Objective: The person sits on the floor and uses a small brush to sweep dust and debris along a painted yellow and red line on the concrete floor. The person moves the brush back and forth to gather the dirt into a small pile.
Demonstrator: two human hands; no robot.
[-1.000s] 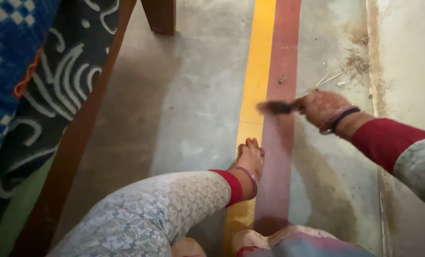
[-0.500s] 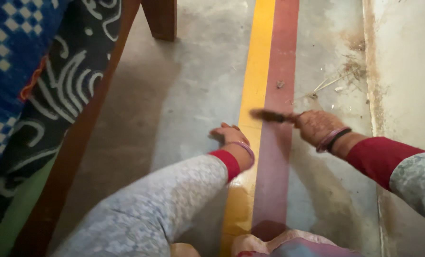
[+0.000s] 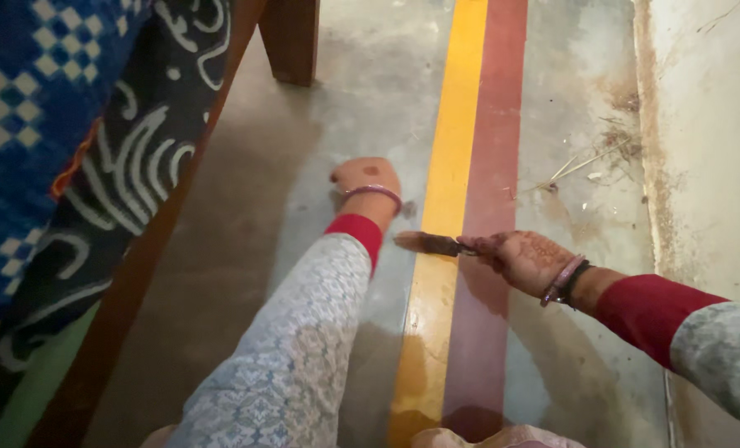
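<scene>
While the grey concrete floor (image 3: 337,124) is taking up most of the head view, a yellow stripe (image 3: 448,166) and a dark red stripe (image 3: 494,149) are running side by side across it from the top edge to the bottom edge. To the right, a pale wall (image 3: 710,124) is rising from a stained base and is being cut off by the frame. On the left, a patterned blue and black cloth (image 3: 71,149) is hanging over a brown wooden frame (image 3: 138,274); both are running out of view, and one wooden leg (image 3: 291,41) is showing only its lower part. Dry straw and dust (image 3: 585,162) are lying near the wall, too small to sort.

The left hand (image 3: 366,181) is resting on the bare floor just left of the yellow stripe, wrist bangle showing; its fingers are pointing away and are largely hidden, so whether it is clenched or released cannot be told. The right hand (image 3: 523,259), hennaed, is grasping the handle of a small dark scraping tool (image 3: 428,243). The blade is lying low across the yellow stripe, blurred, its edge hard to make out.
</scene>
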